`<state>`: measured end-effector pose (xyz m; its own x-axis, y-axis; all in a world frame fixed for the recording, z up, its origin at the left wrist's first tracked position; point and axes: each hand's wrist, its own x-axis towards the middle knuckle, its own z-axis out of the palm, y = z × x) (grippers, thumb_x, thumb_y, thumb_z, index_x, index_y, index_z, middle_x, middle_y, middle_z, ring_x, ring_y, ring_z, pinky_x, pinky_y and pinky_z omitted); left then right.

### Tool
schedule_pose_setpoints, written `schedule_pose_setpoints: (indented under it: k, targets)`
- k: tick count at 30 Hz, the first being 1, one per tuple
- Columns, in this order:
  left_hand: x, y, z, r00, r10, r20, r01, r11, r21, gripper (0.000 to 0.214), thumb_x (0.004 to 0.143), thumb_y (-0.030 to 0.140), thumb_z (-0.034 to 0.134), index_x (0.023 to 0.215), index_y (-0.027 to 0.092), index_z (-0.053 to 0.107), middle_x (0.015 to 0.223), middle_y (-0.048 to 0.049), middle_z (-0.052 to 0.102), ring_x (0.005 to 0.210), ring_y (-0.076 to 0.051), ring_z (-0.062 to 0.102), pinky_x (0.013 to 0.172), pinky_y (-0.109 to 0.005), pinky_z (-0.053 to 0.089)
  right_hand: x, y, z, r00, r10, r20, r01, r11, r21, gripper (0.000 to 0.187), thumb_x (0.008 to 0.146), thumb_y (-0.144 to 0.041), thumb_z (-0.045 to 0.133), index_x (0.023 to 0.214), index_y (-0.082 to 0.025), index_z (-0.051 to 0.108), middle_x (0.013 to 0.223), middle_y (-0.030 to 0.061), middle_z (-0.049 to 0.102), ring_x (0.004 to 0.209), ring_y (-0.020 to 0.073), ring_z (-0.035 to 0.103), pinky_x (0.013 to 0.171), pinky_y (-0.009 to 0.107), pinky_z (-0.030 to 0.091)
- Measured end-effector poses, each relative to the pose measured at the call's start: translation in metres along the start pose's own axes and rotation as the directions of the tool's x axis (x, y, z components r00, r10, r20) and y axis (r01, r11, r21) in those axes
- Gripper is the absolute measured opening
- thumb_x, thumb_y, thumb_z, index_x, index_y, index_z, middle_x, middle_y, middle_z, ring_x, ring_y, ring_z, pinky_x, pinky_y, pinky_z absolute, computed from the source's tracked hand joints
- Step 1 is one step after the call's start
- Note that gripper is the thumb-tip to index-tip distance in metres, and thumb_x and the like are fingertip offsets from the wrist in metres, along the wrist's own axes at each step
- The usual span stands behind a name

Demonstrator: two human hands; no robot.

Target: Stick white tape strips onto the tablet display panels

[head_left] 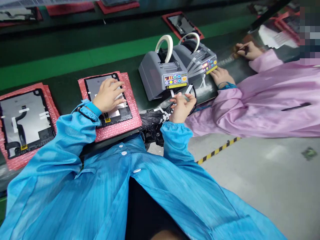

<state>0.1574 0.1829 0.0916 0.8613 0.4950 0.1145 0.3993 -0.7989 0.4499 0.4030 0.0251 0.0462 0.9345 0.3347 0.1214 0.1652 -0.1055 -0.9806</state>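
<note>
The left hand [108,95] lies flat and unclenched, fingers spread on the panel [93,85], which sits on a pink mat [117,128]. The right hand [182,107], forearm stretched forward, pinches a tape strip [189,89] at the dispenser [160,75]. The step looks like drawing tape, and it seems to call for a clean, uncreased pull.

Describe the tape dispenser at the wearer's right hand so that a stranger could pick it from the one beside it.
Beside the green belt stand two grey tape dispensers side by side. The one meant is the nearer, left dispenser, just above the right hand, which pinches a white tape strip. Its neighbour has a pink-sleeved co-worker's hand at its panel.
</note>
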Motion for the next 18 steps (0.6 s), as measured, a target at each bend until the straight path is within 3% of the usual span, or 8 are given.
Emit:
schedule_pose_setpoints:
  k: [7,10,12,15,18]
  targets:
    - [0.007,0.001,0.004,0.999,0.044,0.013,-0.044,0.998,0.034,0.052,0.094,0.059,0.043,0.121,0.022,0.068,0.142,-0.0096,0.056,0.132,-0.036,0.040,0.112,-0.058,0.028,0.004,0.009,0.002,0.996,-0.093,0.004,0.093,0.996,0.010,0.045,0.079,-0.053,0.060,0.098,-0.027,0.029,0.076,-0.0051,0.056,0.066,0.0113,0.061,0.063,0.026,0.049]
    - [0.016,0.011,0.005,0.997,0.081,0.001,-0.081,0.997,0.005,0.047,0.096,0.054,0.046,0.120,0.021,0.068,0.132,-0.0116,0.062,0.127,-0.034,0.046,0.109,-0.055,0.034,-0.007,-0.008,-0.005,0.983,-0.168,0.069,0.161,0.983,0.092,0.046,0.077,-0.040,0.067,0.101,-0.027,0.030,0.074,-0.0064,0.058,0.069,0.0107,0.061,0.069,0.027,0.050]
    - [0.022,0.022,0.003,0.996,0.092,-0.013,-0.093,0.995,-0.037,0.044,0.098,0.053,0.046,0.121,0.022,0.067,0.123,-0.0099,0.066,0.120,-0.030,0.053,0.107,-0.053,0.037,-0.019,-0.027,-0.008,0.964,-0.192,0.186,0.174,0.979,0.108,0.048,0.075,-0.034,0.071,0.104,-0.028,0.032,0.076,-0.0062,0.060,0.071,0.0111,0.062,0.067,0.026,0.049]
    - [0.028,0.039,-0.001,0.996,0.087,-0.028,-0.089,0.993,-0.082,0.041,0.099,0.054,0.048,0.118,0.023,0.067,0.112,-0.0073,0.069,0.110,-0.027,0.059,0.104,-0.049,0.040,-0.037,-0.058,-0.003,0.895,-0.141,0.423,0.122,0.990,0.071,0.049,0.074,-0.032,0.073,0.104,-0.028,0.035,0.076,-0.0062,0.063,0.070,0.0120,0.062,0.062,0.025,0.047]
    - [0.026,0.044,-0.005,0.996,0.080,-0.028,-0.082,0.991,-0.105,0.039,0.098,0.055,0.050,0.103,0.022,0.070,0.102,-0.0068,0.071,0.104,-0.026,0.062,0.100,-0.044,0.043,-0.047,-0.079,0.014,0.778,-0.099,0.621,0.084,0.995,0.053,0.052,0.072,-0.035,0.077,0.101,-0.028,0.035,0.071,-0.0076,0.063,0.061,0.0116,0.059,0.056,0.025,0.044]
